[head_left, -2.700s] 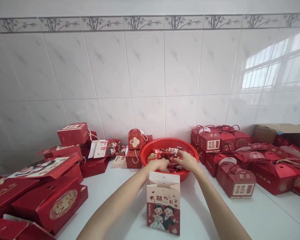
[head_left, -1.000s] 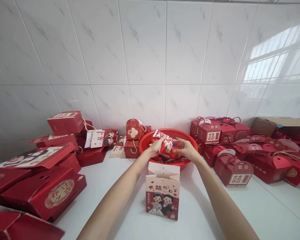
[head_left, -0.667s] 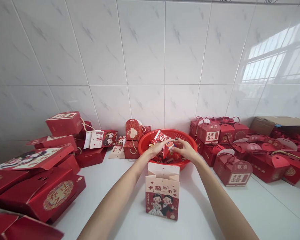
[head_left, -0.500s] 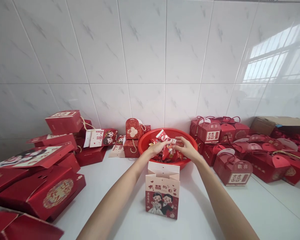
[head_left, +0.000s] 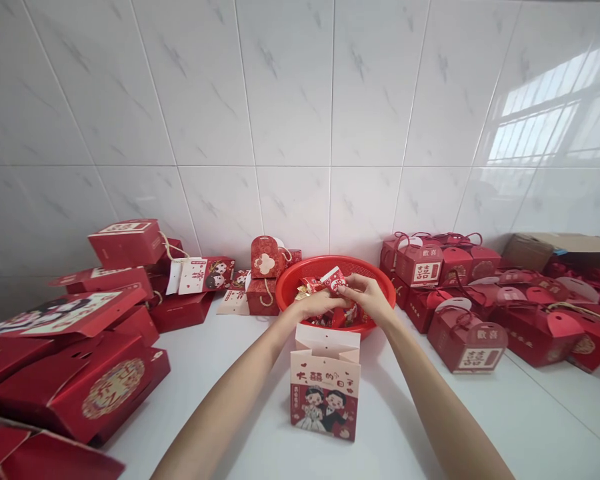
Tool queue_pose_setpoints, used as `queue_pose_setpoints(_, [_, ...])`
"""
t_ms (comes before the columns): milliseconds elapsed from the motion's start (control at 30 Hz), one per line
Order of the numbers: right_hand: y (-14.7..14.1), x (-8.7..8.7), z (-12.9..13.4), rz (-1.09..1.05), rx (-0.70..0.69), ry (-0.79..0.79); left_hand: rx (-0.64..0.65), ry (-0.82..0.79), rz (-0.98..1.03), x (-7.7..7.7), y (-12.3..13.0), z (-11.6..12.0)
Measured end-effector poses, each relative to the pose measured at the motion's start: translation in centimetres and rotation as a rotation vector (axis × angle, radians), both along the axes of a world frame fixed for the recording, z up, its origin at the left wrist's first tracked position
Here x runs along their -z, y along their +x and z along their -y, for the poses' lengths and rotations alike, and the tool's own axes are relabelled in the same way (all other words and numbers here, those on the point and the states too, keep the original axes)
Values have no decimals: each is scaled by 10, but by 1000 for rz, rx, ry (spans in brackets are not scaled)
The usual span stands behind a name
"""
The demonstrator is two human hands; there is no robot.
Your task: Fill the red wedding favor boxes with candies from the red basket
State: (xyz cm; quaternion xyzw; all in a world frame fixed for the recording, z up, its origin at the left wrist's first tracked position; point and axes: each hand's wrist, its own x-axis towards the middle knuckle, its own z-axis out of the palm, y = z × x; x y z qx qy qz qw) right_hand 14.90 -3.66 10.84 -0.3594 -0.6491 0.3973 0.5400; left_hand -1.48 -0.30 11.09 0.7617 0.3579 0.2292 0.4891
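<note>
A red plastic basket (head_left: 286, 301) holds red and gold wrapped sweets, several of them hidden under my hands. My left hand (head_left: 321, 305) reaches in over them from the left, its fingers stretched toward the right and partly hidden. Above its fingers, my right hand (head_left: 369, 297) is closed at the fingertips on a red-and-white candy packet (head_left: 333, 280). Directly in front of the basket stands a paper gift box (head_left: 325, 403) with its top open. It is pink above and red below, with a cartoon bride and groom on the front.
Red gift boxes (head_left: 95, 387) are piled along the left. Two small boxes (head_left: 265, 259) are stacked just left of the basket. More handled red boxes (head_left: 467, 340) stand in rows on the right, before a brown carton (head_left: 527, 253). A tiled wall (head_left: 293, 133) rises behind.
My left hand has dropped lower over the sweets. My right hand has moved slightly left and now has the packet at its fingertips. The open gift box has stayed put.
</note>
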Motion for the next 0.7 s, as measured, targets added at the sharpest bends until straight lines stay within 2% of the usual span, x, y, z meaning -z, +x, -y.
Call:
queue_pose_setpoints(67, [-2, 2, -2, -118, 66, -3, 6, 33, 9, 3, 0, -4])
queue_pose_setpoints(133, [0, 4, -6, -331, 186, -34, -84, 98, 62, 5, 0, -9])
queue_pose_setpoints(267, [8, 6, -15, -659, 352, -132, -491, 223, 287, 5, -3, -19])
queue_pose_setpoints(333, [10, 6, -18, -726, 367, -147, -680, 264, 338, 5, -7, -22])
queue_pose_setpoints(400, [10, 5, -17, -754, 356, -147, -787, 297, 306, 4, -11, -22])
queue_pose_setpoints(467, [8, 4, -15, -757, 331, -149, -802, 332, 246, 1, -12, -19])
queue_pose_setpoints(567, [5, 1, -12, -745, 303, -172, -728, 410, 145, -3, -9, -14])
queue_pose_setpoints(633, [5, 0, -10, -725, 291, -192, -630, 457, 70, -3, -5, -11])
queue_pose_setpoints(700, [5, -1, -9, -698, 280, -201, -470, 463, -21, 1, -3, -11])
